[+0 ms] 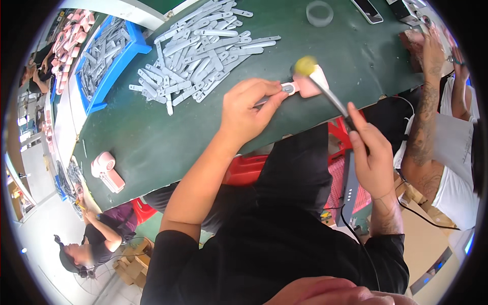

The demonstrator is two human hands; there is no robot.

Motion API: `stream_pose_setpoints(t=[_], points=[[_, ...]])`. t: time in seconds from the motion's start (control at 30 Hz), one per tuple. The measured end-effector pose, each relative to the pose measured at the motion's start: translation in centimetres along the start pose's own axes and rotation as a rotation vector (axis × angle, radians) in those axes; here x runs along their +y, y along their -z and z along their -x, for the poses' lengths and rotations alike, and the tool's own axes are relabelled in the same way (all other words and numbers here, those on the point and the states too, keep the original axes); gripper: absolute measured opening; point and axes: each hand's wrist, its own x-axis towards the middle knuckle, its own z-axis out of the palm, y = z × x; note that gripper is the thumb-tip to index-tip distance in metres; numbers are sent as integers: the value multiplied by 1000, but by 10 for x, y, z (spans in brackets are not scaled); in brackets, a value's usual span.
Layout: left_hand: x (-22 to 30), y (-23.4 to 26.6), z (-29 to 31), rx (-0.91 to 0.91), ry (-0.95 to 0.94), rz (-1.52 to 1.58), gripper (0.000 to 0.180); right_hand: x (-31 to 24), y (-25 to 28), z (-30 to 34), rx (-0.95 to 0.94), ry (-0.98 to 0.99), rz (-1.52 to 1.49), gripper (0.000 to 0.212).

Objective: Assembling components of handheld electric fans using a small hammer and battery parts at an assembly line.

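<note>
My left hand (250,109) is closed, pinching a slim grey plastic piece (288,88) between thumb and fingers on the green table. The grey piece's rounded end meets a pink plastic part (316,81) lying just to its right. In my right hand (373,155) is the handle of a mallet (331,97). Its yellow head, blurred by motion, is over the far edge of the pink part; whether they touch I cannot tell.
Many loose grey strips (203,51) are heaped beyond my left hand, with more in a blue bin (133,43). Pink parts (108,172) sit at the table's left. Toward the far edge are a clear tape roll (319,13) and a phone (367,11). Co-workers sit on both sides.
</note>
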Motion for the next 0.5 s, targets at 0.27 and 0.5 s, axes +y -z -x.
stream_pose_setpoints(t=[0.27,0.5], points=[[2,2,2,-16,33,3,24,-6,-5,9,-81,-100,40,48],[-4,44,13,-115,4,-244,37,-12,-14,22,114,138,-61,49]])
